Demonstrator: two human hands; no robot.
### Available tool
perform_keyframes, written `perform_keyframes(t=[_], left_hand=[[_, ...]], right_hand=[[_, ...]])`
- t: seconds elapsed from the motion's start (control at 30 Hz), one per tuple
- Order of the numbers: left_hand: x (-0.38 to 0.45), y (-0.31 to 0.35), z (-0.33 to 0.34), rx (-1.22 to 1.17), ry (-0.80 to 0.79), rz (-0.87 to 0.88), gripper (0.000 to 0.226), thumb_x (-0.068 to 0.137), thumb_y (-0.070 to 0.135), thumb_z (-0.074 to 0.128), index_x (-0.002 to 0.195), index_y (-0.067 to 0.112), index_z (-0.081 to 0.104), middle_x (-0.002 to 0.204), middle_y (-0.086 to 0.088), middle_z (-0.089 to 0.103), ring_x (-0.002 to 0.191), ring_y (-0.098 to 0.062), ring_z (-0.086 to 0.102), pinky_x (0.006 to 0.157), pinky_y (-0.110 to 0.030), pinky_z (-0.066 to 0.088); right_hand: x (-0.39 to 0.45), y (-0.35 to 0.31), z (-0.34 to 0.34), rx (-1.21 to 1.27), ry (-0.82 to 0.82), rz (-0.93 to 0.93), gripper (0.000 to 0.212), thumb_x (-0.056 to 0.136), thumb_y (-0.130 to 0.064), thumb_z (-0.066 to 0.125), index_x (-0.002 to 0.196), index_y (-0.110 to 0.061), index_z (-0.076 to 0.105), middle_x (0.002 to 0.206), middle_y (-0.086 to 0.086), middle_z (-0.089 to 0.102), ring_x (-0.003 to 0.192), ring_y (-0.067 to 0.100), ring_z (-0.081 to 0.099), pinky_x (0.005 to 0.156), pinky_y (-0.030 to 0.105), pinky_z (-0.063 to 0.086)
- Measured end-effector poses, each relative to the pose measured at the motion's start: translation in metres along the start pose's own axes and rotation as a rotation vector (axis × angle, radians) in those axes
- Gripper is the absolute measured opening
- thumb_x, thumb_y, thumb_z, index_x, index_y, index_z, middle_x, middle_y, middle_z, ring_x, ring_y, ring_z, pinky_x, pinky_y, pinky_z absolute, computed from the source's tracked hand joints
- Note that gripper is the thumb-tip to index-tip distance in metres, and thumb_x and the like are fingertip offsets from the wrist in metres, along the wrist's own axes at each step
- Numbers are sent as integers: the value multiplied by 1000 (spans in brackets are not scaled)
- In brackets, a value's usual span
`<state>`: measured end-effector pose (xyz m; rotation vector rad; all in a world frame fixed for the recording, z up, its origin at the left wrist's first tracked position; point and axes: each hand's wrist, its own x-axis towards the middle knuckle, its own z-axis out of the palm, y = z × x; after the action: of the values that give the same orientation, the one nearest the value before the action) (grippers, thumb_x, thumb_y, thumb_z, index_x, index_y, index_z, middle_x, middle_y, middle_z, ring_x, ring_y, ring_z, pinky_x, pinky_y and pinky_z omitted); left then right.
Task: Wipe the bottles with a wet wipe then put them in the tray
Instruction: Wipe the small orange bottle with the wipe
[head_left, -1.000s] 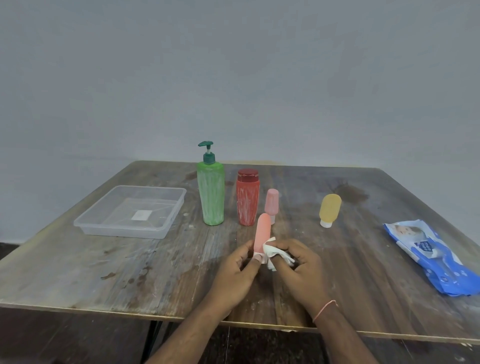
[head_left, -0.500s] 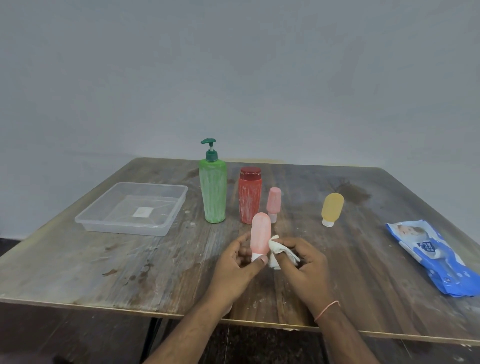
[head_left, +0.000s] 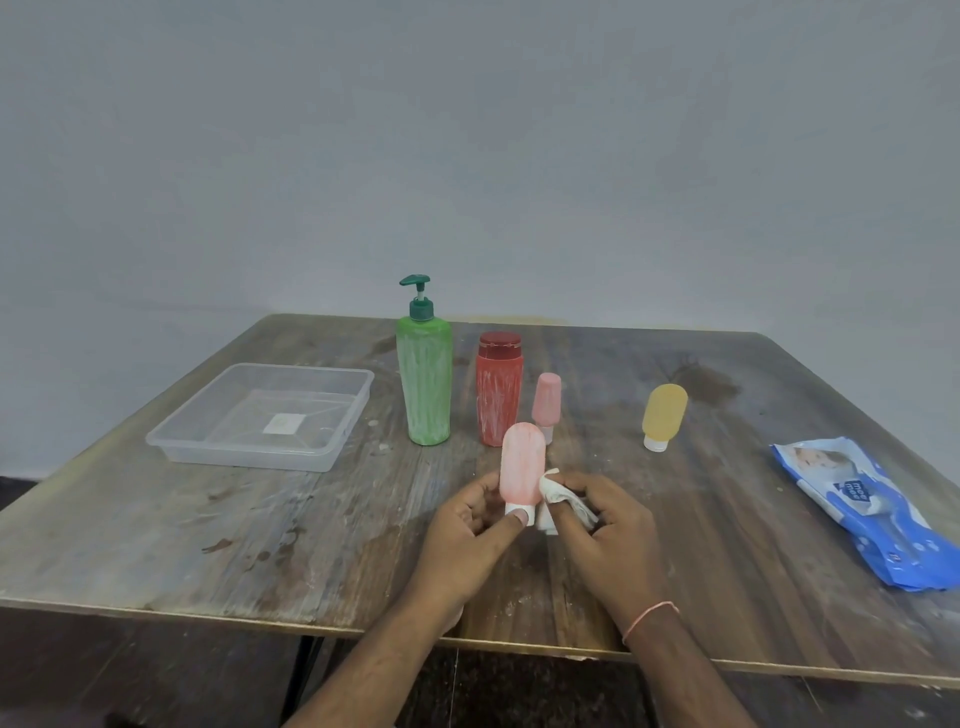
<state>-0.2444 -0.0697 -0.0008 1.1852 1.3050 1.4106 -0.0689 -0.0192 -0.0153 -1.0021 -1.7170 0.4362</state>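
Above the desk (head_left: 260, 545) your left hand (head_left: 467, 540) is pinching the pink bottle (head_left: 522, 467) by its cap, right hand (head_left: 602, 530) is clutching the wipe (head_left: 558, 496); hard rubbing could be tipping it loose.

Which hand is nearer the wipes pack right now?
Right. The right hand, holding the wipe, is mid-table, well left of the wipes pack. The left hand, gripping the pink bottle, is farther left still.
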Motion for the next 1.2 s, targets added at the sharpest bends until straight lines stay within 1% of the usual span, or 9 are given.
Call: perform_keyframes(t=[0.1, 0.27, 0.43, 0.53, 0.63, 0.83, 0.93, 1.0, 1.2], left_hand=[[-1, 0, 1, 29, 14, 4, 45, 94, 11, 80, 131, 33, 67, 115, 20, 79, 106, -3, 74, 87, -19, 58], [0, -1, 2, 9, 37, 2, 46, 93, 10, 80, 134, 26, 67, 115, 15, 79, 105, -6, 75, 87, -22, 59], [0, -1, 3, -5, 19, -7, 46, 92, 6, 80, 132, 25, 68, 114, 11, 80, 105, -11, 76, 86, -22, 59], [0, -2, 3, 11, 1, -13, 48, 92, 7, 81, 133, 28, 67, 116, 12, 80, 105, -13, 76, 88, -26, 60], [0, -1, 3, -23, 30, -7, 47, 91, 4, 80, 131, 24, 67, 114, 11, 80, 103, -11, 77, 83, -21, 59], [0, -1, 5, 16, 20, -11, 48, 89, 6, 83, 129, 28, 68, 114, 13, 80, 102, -10, 77, 87, -26, 61], [1, -3, 5, 12, 48, -1, 48, 89, 4, 82, 129, 27, 68, 114, 11, 80, 102, -13, 77, 86, -27, 61], [1, -3, 5, 14, 58, 6, 47, 90, 4, 82, 128, 27, 68, 113, 12, 80, 101, -12, 77, 86, -27, 61], [0, 0, 3, 18, 7, 19, 48, 93, 5, 78, 132, 29, 66, 118, 15, 79, 108, -7, 75, 90, -24, 60]], right_hand=[[0, 4, 0, -26, -1, -13, 24, 94, -24, 79, 115, -37, 79, 110, -30, 74, 101, -1, 72, 82, 21, 62], [-4, 1, -3, -92, -95, -123, 27, 90, -21, 84, 113, -33, 80, 109, -23, 75, 99, -6, 68, 80, 15, 57], [-5, 4, 0, -122, -14, -81, 22, 89, -25, 83, 109, -33, 81, 103, -23, 76, 92, -1, 70, 75, 27, 61], [-3, 4, -1, -99, -3, -95, 20, 92, -26, 79, 111, -31, 81, 106, -20, 77, 96, 0, 71, 78, 27, 62], [-6, 1, -2, -64, -57, -109, 19, 88, -25, 85, 106, -30, 84, 102, -21, 77, 93, 1, 72, 77, 25, 61], [-3, 5, -1, -73, -6, -55, 23, 89, -23, 83, 108, -35, 82, 104, -25, 76, 95, 2, 73, 76, 32, 62], [-5, 2, -2, -52, -73, -80, 17, 88, -29, 85, 104, -34, 84, 100, -24, 76, 93, 3, 73, 75, 28, 61], [-5, 4, -1, -89, -51, -52, 10, 87, -37, 83, 97, -35, 82, 92, -24, 75, 85, 6, 72, 68, 33, 60], [-5, 4, 0, -109, -20, -51, 20, 87, -49, 73, 97, -34, 83, 91, -24, 75, 83, 5, 71, 66, 33, 60]])
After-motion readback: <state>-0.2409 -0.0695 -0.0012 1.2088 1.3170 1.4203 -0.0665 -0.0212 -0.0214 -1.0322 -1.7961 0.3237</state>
